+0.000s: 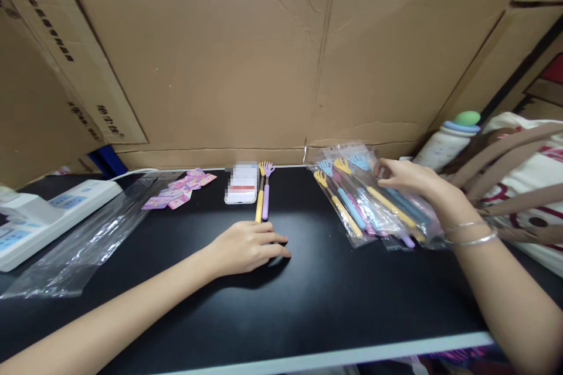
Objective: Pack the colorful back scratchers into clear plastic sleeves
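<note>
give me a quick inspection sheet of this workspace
surface: black matte tabletop with a pale front edge.
job's things: yellow and purple claw-headed plastic back scratchers lying side by side; pile of clear bags of coloured scratchers.
clutter: white phone, pink paper cards, empty clear plastic bags.
hands: left hand flat on the table at the scratchers' handle ends; right hand on the bag pile, silver bangles at the wrist.
cables: white power strip with its cord.
surroundings: brown cardboard wall; white bottle, canvas tote.
</note>
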`<state>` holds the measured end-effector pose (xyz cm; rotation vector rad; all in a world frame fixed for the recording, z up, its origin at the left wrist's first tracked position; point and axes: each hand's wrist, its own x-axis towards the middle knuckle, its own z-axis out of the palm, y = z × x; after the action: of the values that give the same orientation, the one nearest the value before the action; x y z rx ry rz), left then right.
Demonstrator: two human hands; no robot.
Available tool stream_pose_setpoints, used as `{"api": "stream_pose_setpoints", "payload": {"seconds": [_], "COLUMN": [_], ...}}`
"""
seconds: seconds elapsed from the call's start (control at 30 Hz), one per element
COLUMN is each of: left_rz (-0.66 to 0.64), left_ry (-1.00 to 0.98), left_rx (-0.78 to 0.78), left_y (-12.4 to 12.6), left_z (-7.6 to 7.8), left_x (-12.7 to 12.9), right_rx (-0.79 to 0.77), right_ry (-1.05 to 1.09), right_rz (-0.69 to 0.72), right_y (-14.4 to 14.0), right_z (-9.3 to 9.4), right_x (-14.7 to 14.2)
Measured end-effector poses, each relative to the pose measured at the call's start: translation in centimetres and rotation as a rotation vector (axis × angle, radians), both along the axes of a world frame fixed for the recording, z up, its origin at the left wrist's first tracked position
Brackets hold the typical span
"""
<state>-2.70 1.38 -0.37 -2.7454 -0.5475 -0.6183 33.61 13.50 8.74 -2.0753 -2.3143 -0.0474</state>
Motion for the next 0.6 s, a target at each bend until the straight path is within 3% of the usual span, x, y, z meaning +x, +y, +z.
{"api": "stream_pose_setpoints", "payload": {"seconds": [0.2, 0.37, 0.53, 0.6], "left_rz": [0.001, 0.019, 0.027, 0.031], "left_ry": [0.016, 0.045, 0.052, 0.058], "left_rx": [-0.013, -0.004, -0.006, -0.004], "left_y": [0.0, -0.1, 0.0, 0.0], "left_z": [0.1, 0.1, 0.0, 0.0], "left_x": [0.0, -0.1, 0.0, 0.0], "right_rx": [0.054, 0.25, 0.396, 0.427], "right_ry": [-0.052, -0.122, -0.149, -0.144], "right_rz": [-0.02, 0.01, 0.156, 0.324], "right_y": [-0.7, -1.9, -3.5, -4.5], "right_z": [0.2, 0.5, -0.9, -2.2], "right_x": [-0.8, -2.3, -6.4, -8.5]}}
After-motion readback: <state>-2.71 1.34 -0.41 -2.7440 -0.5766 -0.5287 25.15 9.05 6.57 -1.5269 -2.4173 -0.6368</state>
